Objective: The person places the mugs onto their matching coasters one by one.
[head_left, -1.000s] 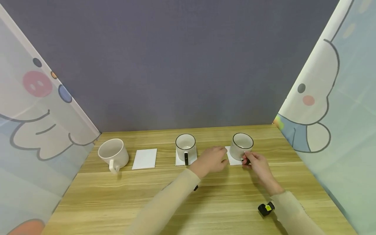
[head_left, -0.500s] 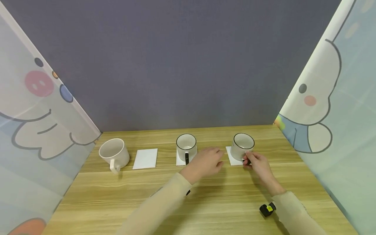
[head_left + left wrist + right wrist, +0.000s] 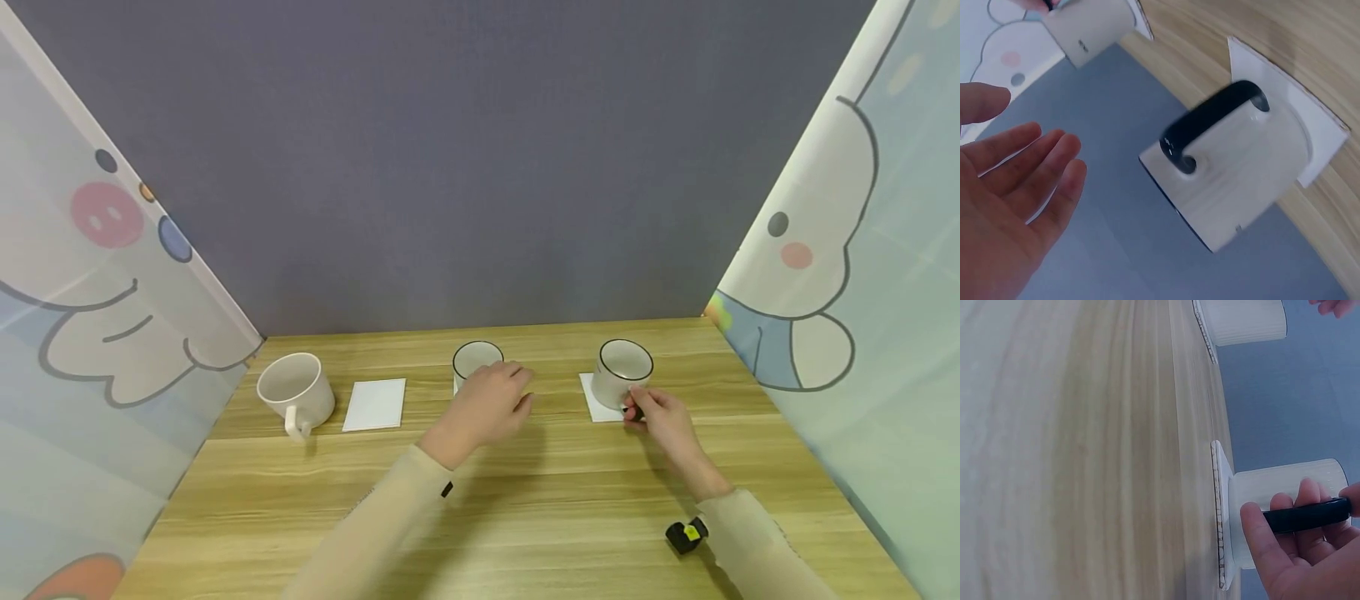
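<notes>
My right hand (image 3: 667, 423) grips the black handle (image 3: 1304, 517) of the right-hand white mug (image 3: 613, 386), which has a dark rim. That mug stands upright on a white square coaster (image 3: 597, 410). My left hand (image 3: 486, 408), fingers relaxed and spread, hovers in front of the middle mug (image 3: 1244, 172) and holds nothing. From the head it partly hides this mug and its coaster. In the left wrist view a gap shows between the left fingers (image 3: 1054, 159) and the middle mug's black handle (image 3: 1207, 122).
A bare white coaster (image 3: 375, 405) lies left of the middle mug. Farther left, a wider plain white mug (image 3: 298, 392) stands directly on the wooden table (image 3: 585, 525), its handle facing front. A grey wall (image 3: 480, 167) rises behind, with patterned side panels.
My left hand has moved left, away from the right mug to in front of the middle one. The right hand keeps hold of the right mug's handle, and that mug stays put.
</notes>
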The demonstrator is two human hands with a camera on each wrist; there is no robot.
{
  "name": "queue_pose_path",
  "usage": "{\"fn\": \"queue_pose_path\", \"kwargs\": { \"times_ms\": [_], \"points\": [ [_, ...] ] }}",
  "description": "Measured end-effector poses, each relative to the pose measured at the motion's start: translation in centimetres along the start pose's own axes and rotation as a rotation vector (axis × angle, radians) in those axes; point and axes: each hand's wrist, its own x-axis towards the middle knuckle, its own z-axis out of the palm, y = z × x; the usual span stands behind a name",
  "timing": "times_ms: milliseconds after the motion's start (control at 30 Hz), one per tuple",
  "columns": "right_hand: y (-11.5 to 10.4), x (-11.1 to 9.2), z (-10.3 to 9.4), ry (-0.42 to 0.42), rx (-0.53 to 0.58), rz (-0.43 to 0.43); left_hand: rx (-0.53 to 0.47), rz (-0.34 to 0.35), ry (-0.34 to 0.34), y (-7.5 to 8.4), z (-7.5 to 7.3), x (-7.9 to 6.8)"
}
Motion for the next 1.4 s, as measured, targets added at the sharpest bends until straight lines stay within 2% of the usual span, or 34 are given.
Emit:
{"fn": "queue_pose_path", "kwargs": {
  "times_ms": [167, 400, 567, 933, 1167, 1400],
  "points": [
    [-0.1, 0.0, -0.1, -0.004, 0.0, 0.016, -0.028, -0.028, 0.046, -1.0, -0.1, -1.0],
    [-0.1, 0.1, -0.3, -0.003, 0.008, 0.036, -0.127, -0.089, 0.135, -2.4, -0.2, -2.4],
    [-0.1, 0.0, -0.3, -0.005, -0.002, 0.033, -0.14, -0.113, 0.198, -3.5, -0.2, -3.7],
    [0.0, 0.1, -0.2, -0.01, -0.005, 0.018, -0.122, -0.18, 0.428, -6.1, 0.0, -6.3],
    [-0.2, -0.1, -0.2, -0.003, -0.02, 0.002, -0.152, -0.195, 0.491, -6.9, 0.4, -7.6],
    [-0.2, -0.1, -0.1, 0.0, -0.019, -0.003, -0.14, -0.231, 0.486, -8.0, 0.7, -9.6]
  ]
}}
